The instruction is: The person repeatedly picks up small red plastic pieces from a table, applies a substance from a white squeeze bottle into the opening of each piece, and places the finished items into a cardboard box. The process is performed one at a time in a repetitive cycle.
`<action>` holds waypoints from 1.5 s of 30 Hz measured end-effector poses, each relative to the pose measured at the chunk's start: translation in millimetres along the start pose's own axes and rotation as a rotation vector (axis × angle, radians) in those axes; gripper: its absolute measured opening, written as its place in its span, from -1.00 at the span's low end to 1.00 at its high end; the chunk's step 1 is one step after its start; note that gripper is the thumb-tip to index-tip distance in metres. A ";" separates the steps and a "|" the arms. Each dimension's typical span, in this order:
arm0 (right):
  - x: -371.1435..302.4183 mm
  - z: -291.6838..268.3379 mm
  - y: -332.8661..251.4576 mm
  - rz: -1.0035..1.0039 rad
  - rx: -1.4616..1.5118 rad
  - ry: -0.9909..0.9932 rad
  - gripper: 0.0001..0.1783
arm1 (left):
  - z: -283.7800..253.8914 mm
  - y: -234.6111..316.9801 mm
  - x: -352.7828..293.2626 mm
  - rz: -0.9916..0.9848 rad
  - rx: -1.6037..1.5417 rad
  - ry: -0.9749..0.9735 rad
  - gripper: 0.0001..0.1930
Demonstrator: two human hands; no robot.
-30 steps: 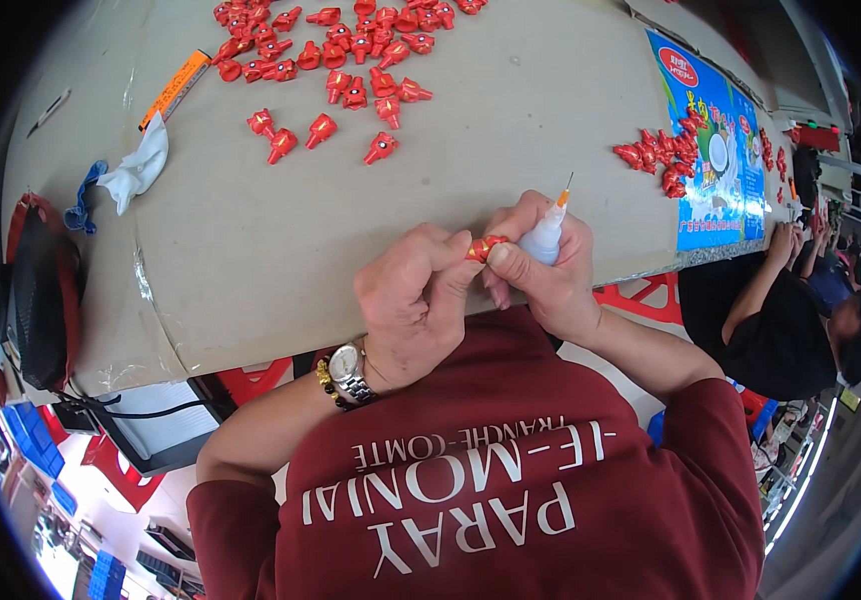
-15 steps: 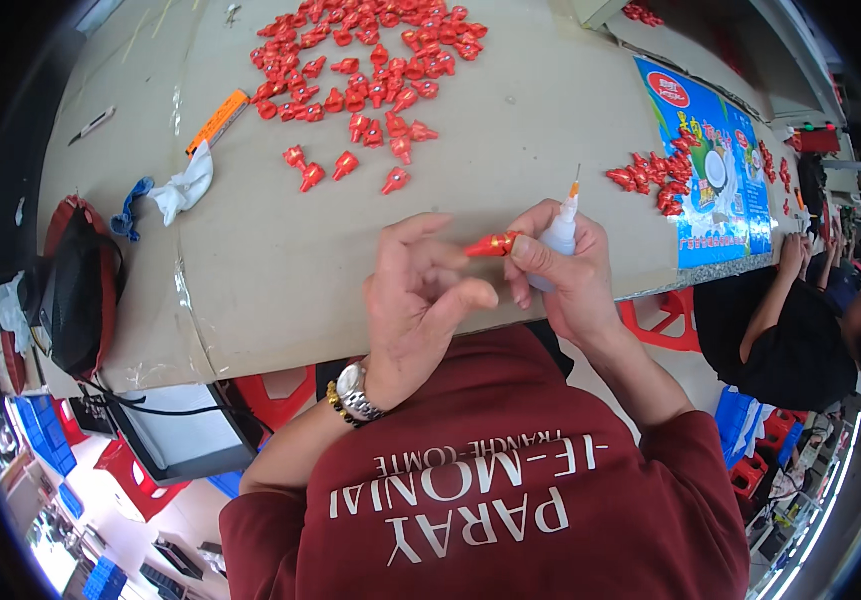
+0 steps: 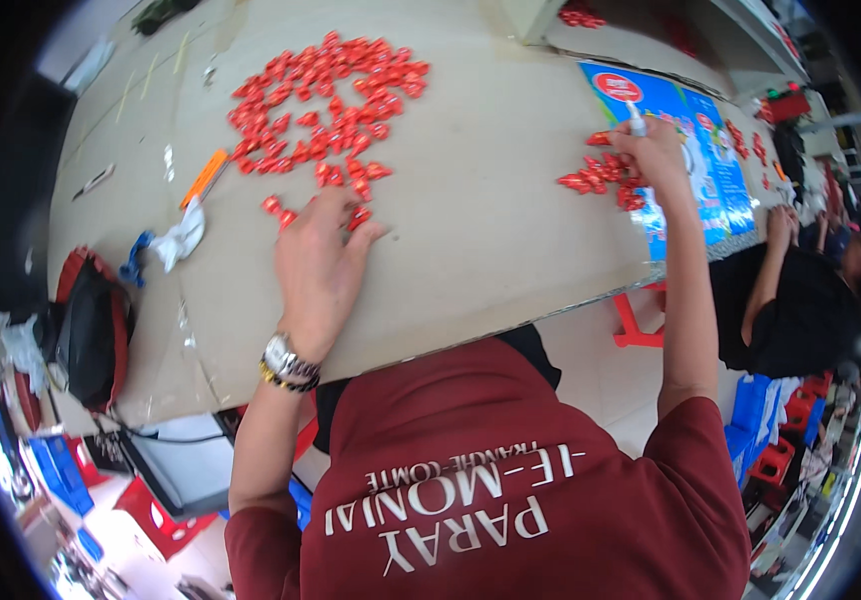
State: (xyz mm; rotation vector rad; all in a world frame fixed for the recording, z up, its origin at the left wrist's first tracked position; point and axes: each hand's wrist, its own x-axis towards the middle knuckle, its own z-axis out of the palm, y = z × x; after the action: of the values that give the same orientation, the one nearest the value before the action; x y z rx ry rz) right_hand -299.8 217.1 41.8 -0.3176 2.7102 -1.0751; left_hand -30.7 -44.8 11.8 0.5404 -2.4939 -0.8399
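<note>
My left hand reaches down to the table at the near edge of a large pile of small red pieces. Its thumb stands apart from the fingers, with a shiny red piece between them; the fingertips are partly hidden. Over on the right, my right hand is closed round a squeeze bottle, whose pale tip points away from me. That hand is above a smaller group of red pieces beside and on a blue printed sheet. The bottle's body is mostly hidden by the hand.
An orange box cutter, a crumpled white cloth and a blue band lie at the left. A dark bag sits at the left edge. A shelf unit stands far right; another person sits at the right.
My hands have parted from the middle. The left moved left to the large pile; the right carried the bottle right to the smaller group. The red piece between them has left that spot.
</note>
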 end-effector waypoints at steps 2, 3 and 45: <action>0.7 0.6 4.9 0.019 -0.008 0.016 -0.81 | 0.1 -3.1 -0.6 0.004 0.023 -0.047 -0.69; -3.0 -1.0 4.1 0.017 0.024 0.040 -0.79 | 0.1 -2.4 -0.7 -0.020 0.005 -0.068 -0.75; -158.9 77.0 -50.5 -1.082 0.182 0.061 -0.69 | 15.7 32.4 -59.3 -0.834 -1.793 -0.364 -0.62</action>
State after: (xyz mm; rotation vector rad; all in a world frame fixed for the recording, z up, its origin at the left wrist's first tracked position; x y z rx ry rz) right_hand -121.1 174.8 39.9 -1.8510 2.3766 -1.5191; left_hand 2.7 15.6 4.3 0.6355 -0.6849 -2.9501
